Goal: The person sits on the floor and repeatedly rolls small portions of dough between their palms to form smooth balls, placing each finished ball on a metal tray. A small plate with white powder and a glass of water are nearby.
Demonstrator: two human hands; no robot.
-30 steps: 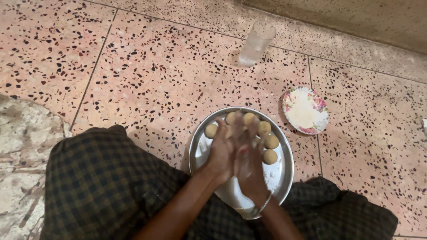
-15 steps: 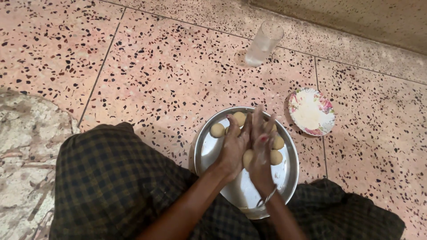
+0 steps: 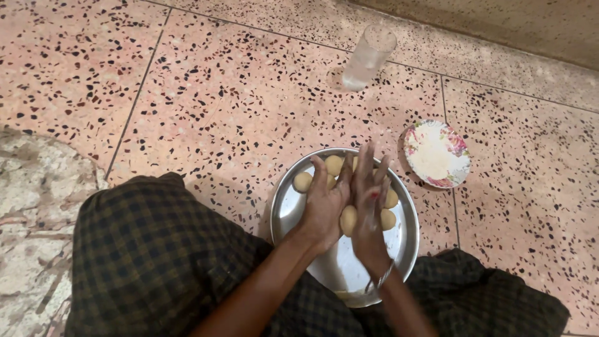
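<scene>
While sitting on a speckled stone floor (image 3: 218, 106) with a steel plate (image 3: 288, 209) between the knees, a person is pressing a ball of dough (image 3: 347, 219) between two upright palms. The left hand (image 3: 324, 203) and right hand (image 3: 369, 209) are standing face to face above the plate, fingers stretched nearly straight and lightly spread, not curled; only the lower edge of the ball is peeking out between the heels of the palms. It is being held by palm pressure alone, just above the plate's bare middle.

Several finished balls (image 3: 303, 181) are lying in an arc along the plate's far rim, some hidden behind the fingers. A thin bangle (image 3: 382, 276) is sitting at the right wrist. Beyond the plate, a small flowered saucer (image 3: 437, 154) holding what looks like white flour is resting just to the right, and a clear glass (image 3: 369, 56) is standing well apart near the wall. Checked cloth (image 3: 150, 249) is covering both legs.

Done well, this rolling probably calls for even, gentle pressure and small circular strokes, keeping the palms parallel so the ball is coming out round and smooth, and keeping it over the plate should it slip.
</scene>
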